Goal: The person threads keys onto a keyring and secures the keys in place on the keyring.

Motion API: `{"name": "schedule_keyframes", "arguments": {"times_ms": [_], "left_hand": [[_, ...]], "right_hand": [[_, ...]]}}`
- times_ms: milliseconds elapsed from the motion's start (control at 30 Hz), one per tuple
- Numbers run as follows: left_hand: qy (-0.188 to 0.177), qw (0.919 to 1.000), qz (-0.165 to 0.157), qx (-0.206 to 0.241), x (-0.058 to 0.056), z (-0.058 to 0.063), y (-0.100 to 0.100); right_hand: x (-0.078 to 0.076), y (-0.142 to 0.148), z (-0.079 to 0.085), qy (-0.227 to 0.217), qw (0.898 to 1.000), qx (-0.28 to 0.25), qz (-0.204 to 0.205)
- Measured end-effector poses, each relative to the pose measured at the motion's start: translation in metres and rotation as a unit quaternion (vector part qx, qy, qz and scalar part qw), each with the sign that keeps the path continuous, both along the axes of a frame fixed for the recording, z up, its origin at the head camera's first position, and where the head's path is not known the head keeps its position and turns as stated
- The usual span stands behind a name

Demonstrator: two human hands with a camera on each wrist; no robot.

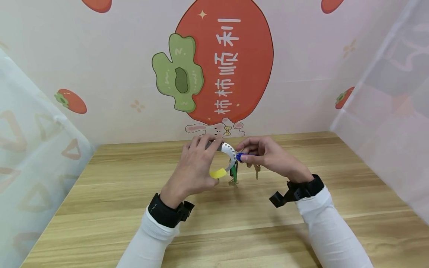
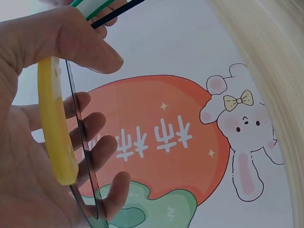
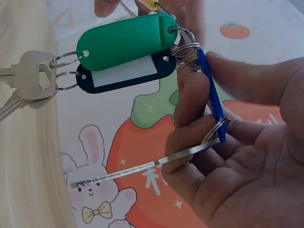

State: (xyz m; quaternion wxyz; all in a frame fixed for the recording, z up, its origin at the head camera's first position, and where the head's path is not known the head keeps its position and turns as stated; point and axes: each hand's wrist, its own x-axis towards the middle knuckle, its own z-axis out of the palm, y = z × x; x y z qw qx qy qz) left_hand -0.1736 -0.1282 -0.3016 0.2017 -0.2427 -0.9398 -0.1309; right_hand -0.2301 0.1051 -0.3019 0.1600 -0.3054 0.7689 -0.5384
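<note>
My left hand [image 1: 196, 165] holds a ring-shaped band [image 1: 229, 149], white with dark dots on one stretch, with a yellow part [image 2: 56, 123] near the thumb. Some of the band is hidden behind the fingers. Between thumb and fingers, my right hand [image 1: 273, 156] pinches a blue key tag [image 3: 211, 92] at the band's right side. A key [image 3: 142, 167] hangs from the blue tag by a small ring. Beside it hang a green key tag [image 3: 121, 42] and a black key tag [image 3: 128, 76] with a white label, both with metal keys [image 3: 35, 76] attached.
Both hands are above a wooden table [image 1: 134, 197]. A printed backdrop [image 1: 127, 67] with a large red fruit stands behind it, and pale curtains [image 1: 30, 156] flank the sides. Each wrist wears a black strap [image 1: 164, 212] with a camera.
</note>
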Motion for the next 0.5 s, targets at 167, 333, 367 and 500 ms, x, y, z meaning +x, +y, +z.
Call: {"name": "schedule_keyframes", "arguments": {"times_ms": [167,333,367,500], "left_hand": [[-0.005,1.0000,0.006,-0.001,-0.0005,-0.0001,0.0000],[-0.002,1.0000,0.004,0.007,-0.0009,-0.0009,0.0001],[-0.002,1.0000,0.002,0.009,-0.0008,-0.0011,0.0003],[-0.001,0.9999,-0.004,0.012,-0.0005,-0.0017,0.0016]], "right_hand": [[0.0018,-0.0011,0.0015,0.012,1.000,0.012,0.002],[0.0038,-0.0024,0.0020,0.032,0.999,0.017,0.000],[0.0038,-0.0024,0.0019,0.031,0.999,0.017,0.002],[0.0024,-0.0020,0.0005,0.017,1.000,0.016,0.011]]}}
